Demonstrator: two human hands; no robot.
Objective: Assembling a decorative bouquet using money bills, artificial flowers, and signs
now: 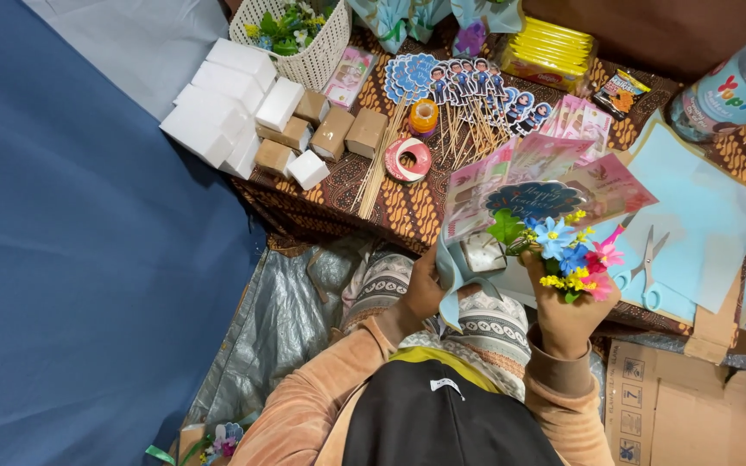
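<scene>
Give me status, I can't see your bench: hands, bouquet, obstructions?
Left hand grips blue wrap. Right hand holds bouquet of paper flowers. Scissors lie right of it; nothing blocking.

White foam blocks (218, 103), brown boxes (330, 131) and bundled sticks (382, 155) crowd the patterned table (407, 211). Scissors (642, 272) lie on the blue paper (701, 216); the blue floor (88, 259) to the left lies open
</scene>
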